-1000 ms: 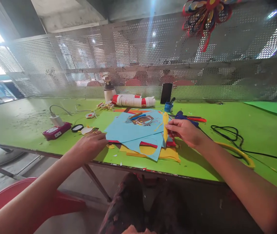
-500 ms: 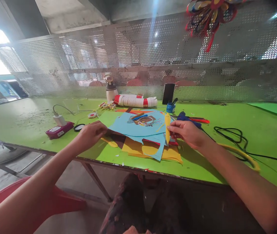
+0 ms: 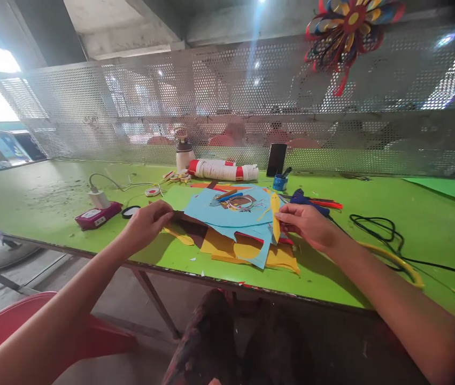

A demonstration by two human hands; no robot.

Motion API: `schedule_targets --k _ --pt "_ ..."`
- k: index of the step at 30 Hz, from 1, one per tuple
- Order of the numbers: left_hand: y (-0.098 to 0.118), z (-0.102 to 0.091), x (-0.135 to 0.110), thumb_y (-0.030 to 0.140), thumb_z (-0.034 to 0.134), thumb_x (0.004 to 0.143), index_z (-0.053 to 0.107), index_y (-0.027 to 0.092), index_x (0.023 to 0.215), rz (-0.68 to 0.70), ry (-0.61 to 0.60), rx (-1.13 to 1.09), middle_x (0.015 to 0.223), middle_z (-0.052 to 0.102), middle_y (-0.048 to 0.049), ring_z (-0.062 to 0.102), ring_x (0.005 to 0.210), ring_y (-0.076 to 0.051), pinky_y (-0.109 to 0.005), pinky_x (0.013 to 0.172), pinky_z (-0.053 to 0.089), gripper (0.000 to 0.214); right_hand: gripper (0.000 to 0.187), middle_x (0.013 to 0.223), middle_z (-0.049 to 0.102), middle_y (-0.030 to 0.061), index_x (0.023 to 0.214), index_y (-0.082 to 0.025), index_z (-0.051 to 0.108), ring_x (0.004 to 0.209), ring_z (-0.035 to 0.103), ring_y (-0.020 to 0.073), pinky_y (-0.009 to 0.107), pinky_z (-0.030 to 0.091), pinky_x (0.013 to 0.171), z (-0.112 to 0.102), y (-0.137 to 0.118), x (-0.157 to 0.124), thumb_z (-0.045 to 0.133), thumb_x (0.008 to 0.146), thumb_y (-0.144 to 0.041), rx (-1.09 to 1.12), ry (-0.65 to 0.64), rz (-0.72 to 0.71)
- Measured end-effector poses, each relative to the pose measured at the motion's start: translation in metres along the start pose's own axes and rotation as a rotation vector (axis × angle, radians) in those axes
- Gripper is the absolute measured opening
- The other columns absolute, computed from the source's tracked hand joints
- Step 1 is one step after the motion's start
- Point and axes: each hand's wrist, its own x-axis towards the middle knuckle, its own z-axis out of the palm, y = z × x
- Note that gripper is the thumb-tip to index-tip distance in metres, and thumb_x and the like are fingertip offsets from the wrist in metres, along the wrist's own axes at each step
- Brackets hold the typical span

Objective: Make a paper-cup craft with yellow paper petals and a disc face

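Observation:
My right hand (image 3: 311,224) pinches a slim yellow cutout (image 3: 275,216) between thumb and fingers. The cutout stands upright with small dark dots near its top, at the right edge of a blue sheet (image 3: 211,212). My left hand (image 3: 146,224) is closed at the left side of the sheet pile, fingertips beside a dark brown sheet (image 3: 197,231). What those fingers hold, if anything, I cannot make out. Yellow sheets (image 3: 227,245) with cut edges lie under the blue one. On top of the blue sheet rest pens (image 3: 231,195) and a ring (image 3: 241,202) among small scraps.
A blue glue gun (image 3: 307,202) and black cable (image 3: 383,227) lie at right. Behind stand a blue pot (image 3: 279,182), a phone (image 3: 277,159), stacked paper cups (image 3: 223,169) and a spray bottle (image 3: 184,152). A magenta power block (image 3: 98,215) and black tape roll (image 3: 130,212) lie left.
The view has tilted up slightly. My left hand has shifted a little to the left, away from the blue sheet. My right hand still holds the yellow cutout in nearly the same place.

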Motion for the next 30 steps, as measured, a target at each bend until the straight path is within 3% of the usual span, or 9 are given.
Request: schedule_targets --k 6,12,18,21,25,30 --pt "-0.004 -0.002 -0.002 0.038 0.049 0.081 0.056 0.019 0.09 -0.096 0.076 -0.146 0.064 0.064 0.0004 0.052 0.046 -0.013 -0.025 0.052 0.042 0.023 0.029 0.062 0.058 -0.0002 0.071 -0.015 0.063 0.055 0.05 0.0097 0.025 0.043 0.054 0.001 -0.002 0.0 0.075 0.066 -0.041 0.007 0.013 0.005" --pt "-0.005 0.008 0.0 0.038 0.05 0.081 0.06 0.02 0.087 0.083 0.091 -0.035 0.076 0.066 -0.0015 0.056 0.064 -0.015 -0.025 0.062 0.042 0.021 0.031 0.061 0.059 -0.0004 0.07 -0.014 0.062 0.053 0.051 0.0092 0.025 0.043 0.053 -0.001 -0.001 0.001 0.076 0.064 -0.041 0.019 0.023 0.035" --pt "-0.004 0.016 -0.011 0.033 0.052 0.079 0.065 0.019 0.093 0.125 0.028 -0.116 0.088 0.069 -0.0056 0.06 0.072 -0.016 -0.027 0.067 0.046 0.024 0.029 0.062 0.059 0.0008 0.071 -0.015 0.061 0.053 0.053 0.0104 0.024 0.043 0.049 -0.008 0.006 0.007 0.077 0.065 -0.038 0.054 0.053 0.08" --pt "-0.007 0.019 -0.021 0.032 0.053 0.078 0.071 0.02 0.085 0.129 0.095 -0.106 0.084 0.065 -0.0053 0.059 0.07 -0.015 -0.026 0.064 0.046 0.023 0.028 0.064 0.059 0.0014 0.071 -0.015 0.061 0.055 0.055 0.0111 0.026 0.046 0.052 -0.012 -0.002 0.009 0.078 0.063 -0.036 0.082 0.073 0.086" --pt "-0.01 0.025 -0.032 0.033 0.058 0.073 0.073 0.021 0.083 -0.051 0.185 -0.151 0.076 0.064 -0.0031 0.057 0.064 -0.015 -0.026 0.059 0.045 0.022 0.025 0.066 0.06 0.0014 0.071 -0.015 0.062 0.055 0.054 0.0099 0.025 0.046 0.052 -0.012 -0.025 0.008 0.078 0.063 -0.033 0.099 0.069 0.081" --pt "0.003 0.029 -0.037 0.038 0.061 0.068 0.069 0.016 0.088 -0.414 0.149 -0.515 0.076 0.07 -0.0049 0.065 0.059 -0.018 -0.027 0.053 0.048 0.03 0.023 0.062 0.06 0.0004 0.072 -0.014 0.061 0.052 0.053 0.0087 0.023 0.044 0.05 0.009 -0.046 0.002 0.077 0.067 -0.032 0.07 -0.089 0.129"
